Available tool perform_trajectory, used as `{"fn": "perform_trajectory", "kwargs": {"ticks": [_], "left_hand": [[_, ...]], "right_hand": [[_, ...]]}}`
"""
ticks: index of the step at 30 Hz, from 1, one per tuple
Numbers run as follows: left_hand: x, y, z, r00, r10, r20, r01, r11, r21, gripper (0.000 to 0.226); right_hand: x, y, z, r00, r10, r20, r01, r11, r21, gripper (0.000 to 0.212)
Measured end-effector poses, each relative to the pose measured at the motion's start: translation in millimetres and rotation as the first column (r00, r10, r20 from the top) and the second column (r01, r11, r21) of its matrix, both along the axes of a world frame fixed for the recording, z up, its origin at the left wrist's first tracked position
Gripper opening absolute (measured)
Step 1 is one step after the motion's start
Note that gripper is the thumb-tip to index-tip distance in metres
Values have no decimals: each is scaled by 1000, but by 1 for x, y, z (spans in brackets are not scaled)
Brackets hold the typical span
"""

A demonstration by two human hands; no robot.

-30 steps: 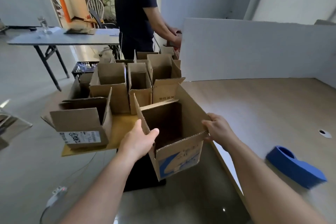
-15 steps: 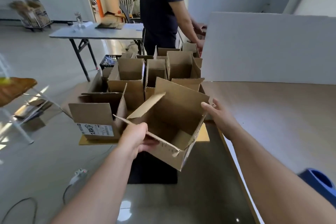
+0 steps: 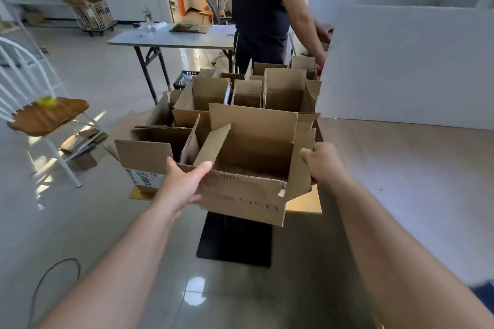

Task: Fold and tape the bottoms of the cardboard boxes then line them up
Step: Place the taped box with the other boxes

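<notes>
Head view: an open-topped cardboard box (image 3: 240,197), flaps raised and corrugated edges showing, sits at the near edge of a small yellow tabletop (image 3: 303,203), overhanging it. It is just beside a labelled box (image 3: 144,155) and in front of the other open boxes (image 3: 283,91). The left grip (image 3: 181,184) holds the near wall, thumb along the rim. The right grip (image 3: 324,163) is curled round the right flap.

A glossy tiled floor (image 3: 107,222), a white board (image 3: 401,67), a folding table (image 3: 171,39) and a standing person (image 3: 256,8) surround it.

The faint upside-down print on the held box and the scrawled label (image 3: 144,177) are unreadable.
</notes>
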State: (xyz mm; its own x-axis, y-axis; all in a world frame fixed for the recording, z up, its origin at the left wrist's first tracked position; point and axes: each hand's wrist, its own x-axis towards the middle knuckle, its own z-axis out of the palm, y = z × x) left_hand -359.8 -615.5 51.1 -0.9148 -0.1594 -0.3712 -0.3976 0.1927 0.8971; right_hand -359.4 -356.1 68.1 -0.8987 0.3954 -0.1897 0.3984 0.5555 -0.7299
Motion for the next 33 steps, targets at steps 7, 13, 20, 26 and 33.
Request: {"fn": "perform_trajectory", "kwargs": {"ticks": [7, 13, 20, 26, 33], "left_hand": [[-20, -34, -9, 914, -375, -154, 259, 832, -491, 18], [-44, -55, -3, 761, -610, -223, 351, 676, -648, 16], [-81, -57, 9, 405, -914, 7, 397, 169, -902, 41], [-123, -43, 13, 109, -965, 239, 399, -178, -900, 68], [-145, -26, 18, -4, -995, 105, 207, -103, -973, 39]], "right_hand": [[-24, -10, -8, 998, -37, -58, 40, 998, 52, 29], [-43, -17, -11, 985, -116, -130, 124, 991, 55, 28], [-62, -22, -13, 991, -106, -82, 117, 983, 143, 28], [-76, -15, -8, 992, -115, 47, 103, 974, 201, 22], [-81, -4, -24, 979, -202, -8, 197, 945, 263, 22]]}}
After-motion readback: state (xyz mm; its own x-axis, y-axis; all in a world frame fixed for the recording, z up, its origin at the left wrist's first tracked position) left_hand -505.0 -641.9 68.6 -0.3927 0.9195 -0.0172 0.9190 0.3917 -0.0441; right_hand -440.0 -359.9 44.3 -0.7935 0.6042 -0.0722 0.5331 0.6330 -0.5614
